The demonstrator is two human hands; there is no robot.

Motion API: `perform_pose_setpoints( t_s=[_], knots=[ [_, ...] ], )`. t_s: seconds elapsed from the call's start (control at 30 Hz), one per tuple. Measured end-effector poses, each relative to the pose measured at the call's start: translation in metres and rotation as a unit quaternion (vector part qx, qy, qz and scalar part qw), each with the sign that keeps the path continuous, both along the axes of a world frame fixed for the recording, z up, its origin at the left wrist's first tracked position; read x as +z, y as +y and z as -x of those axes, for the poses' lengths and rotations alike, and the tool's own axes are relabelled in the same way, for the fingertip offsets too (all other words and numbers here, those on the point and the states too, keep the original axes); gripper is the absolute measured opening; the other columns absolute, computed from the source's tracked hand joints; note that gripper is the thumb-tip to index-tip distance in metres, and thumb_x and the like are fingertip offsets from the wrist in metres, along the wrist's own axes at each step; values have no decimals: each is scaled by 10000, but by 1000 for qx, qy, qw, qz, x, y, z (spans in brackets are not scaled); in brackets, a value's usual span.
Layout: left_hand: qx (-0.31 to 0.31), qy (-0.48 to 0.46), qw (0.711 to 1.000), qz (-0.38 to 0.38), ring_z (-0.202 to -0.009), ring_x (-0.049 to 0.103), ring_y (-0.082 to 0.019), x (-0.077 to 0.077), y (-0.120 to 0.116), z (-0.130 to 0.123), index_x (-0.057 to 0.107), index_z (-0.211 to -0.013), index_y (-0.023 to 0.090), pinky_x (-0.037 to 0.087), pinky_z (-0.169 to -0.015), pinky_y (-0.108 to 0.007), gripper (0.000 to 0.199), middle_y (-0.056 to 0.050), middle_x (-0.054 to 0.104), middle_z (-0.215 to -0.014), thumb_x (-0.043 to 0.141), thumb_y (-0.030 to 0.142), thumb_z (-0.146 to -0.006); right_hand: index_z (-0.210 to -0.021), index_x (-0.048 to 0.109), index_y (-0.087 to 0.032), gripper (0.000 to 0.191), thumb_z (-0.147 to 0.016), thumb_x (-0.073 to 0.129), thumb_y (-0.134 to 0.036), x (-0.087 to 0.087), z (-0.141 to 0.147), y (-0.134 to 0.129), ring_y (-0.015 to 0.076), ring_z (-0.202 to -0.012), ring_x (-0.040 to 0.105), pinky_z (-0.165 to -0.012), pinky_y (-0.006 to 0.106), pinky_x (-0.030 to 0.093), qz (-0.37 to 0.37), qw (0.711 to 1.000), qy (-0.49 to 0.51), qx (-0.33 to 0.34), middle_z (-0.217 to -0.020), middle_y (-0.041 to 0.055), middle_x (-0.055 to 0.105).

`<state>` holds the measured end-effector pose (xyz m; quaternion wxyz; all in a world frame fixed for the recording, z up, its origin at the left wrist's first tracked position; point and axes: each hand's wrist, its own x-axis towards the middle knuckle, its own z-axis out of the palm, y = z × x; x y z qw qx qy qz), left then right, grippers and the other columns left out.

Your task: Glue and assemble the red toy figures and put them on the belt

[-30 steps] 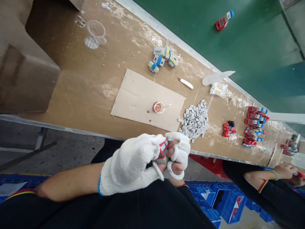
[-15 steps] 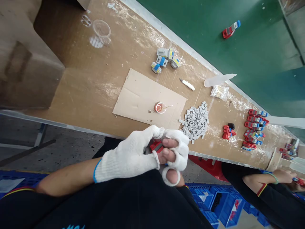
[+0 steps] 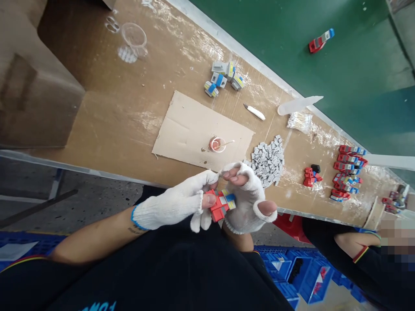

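Note:
Both hands wear white knit gloves with bare fingertips. My left hand (image 3: 181,201) pinches a small red toy block figure (image 3: 221,204) with blue, white and yellow parts, its thumb on the red end. Beside the toy's far end is my right hand (image 3: 251,201), palm turned inward, fingers curled and thumb spread away; it does not grip the toy. Just beyond the hands lies a cardboard sheet (image 3: 181,129) bearing a small cup (image 3: 216,144) of reddish liquid with a cotton swab in it. A heap of small grey pieces (image 3: 267,160) sits behind my right hand.
Grey-blue-yellow blocks (image 3: 220,77), a white pen-like tool (image 3: 254,112) and a bag of cotton swabs (image 3: 300,121) lie farther back. Red toys (image 3: 348,172) stand in rows at right. A big carton (image 3: 39,90) occupies the left, and a co-worker (image 3: 372,263) sits at right.
My right hand has opened away from the toy, its thumb swinging outward. The toy, hidden mostly between both hands before, now shows in my left hand.

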<state>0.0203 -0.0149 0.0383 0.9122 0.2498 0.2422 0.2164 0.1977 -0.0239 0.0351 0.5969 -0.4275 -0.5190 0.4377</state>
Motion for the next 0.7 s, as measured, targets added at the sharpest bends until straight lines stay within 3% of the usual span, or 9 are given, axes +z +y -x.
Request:
perform_pose_setpoints(
  t_s=[0.13, 0.27, 0.37, 0.5, 0.63, 0.7],
  knots=[
    [1, 42, 998, -46, -507, 538, -125, -1, -1, 1, 523, -1110, 266, 436, -487, -225, 593, 63, 641, -716, 785, 793, -1036, -1192, 807, -314, 585, -1154, 488, -803, 0, 6, -2, 275, -826, 689, -677, 459, 641, 20, 999, 37, -4, -892, 28, 607],
    [89, 130, 968, -195, -668, 506, -161, -2, -4, -3, 537, -996, 251, 473, -622, -311, 360, 33, 574, -791, 681, 572, -1072, -1179, 809, -311, 559, -1140, 544, -803, -1, 15, -8, 261, -812, 658, -699, 446, 636, 42, 997, 57, -11, -876, 23, 594],
    [138, 155, 940, -270, -729, 492, -181, -5, -10, -8, 530, -940, 247, 488, -705, -369, 367, 9, 566, -845, 634, 571, -1077, -1155, 796, -301, 561, -1134, 550, -805, -2, 23, -15, 275, -864, 678, -718, 445, 632, 65, 996, 55, -25, -923, 41, 609],
    [171, 151, 939, -258, -712, 511, -207, -9, -23, -13, 529, -873, 252, 459, -687, -404, 605, -12, 548, -803, 494, 778, -1169, -1194, 802, -303, 612, -1150, 464, -812, -5, 28, -25, 298, -909, 668, -805, 515, 652, 62, 997, -2, -37, -985, 64, 622],
    [140, 139, 960, -198, -665, 384, -179, -3, -31, -14, 429, -776, 262, 376, -654, -399, 734, 11, 433, -729, 441, 891, -1154, -1237, 792, -336, 594, -1160, 425, -797, -6, 28, -37, 318, -957, 697, -858, 559, 674, 55, 997, -27, -40, -1013, 66, 626],
    [125, 140, 971, -151, -672, 392, -180, 0, -34, -13, 452, -768, 255, 378, -654, -387, 783, 7, 433, -732, 459, 959, -1111, -1214, 780, -334, 632, -1164, 373, -815, -9, 29, -47, 311, -935, 707, -879, 575, 684, 41, 996, -73, -35, -1002, 64, 621]
  ],
)
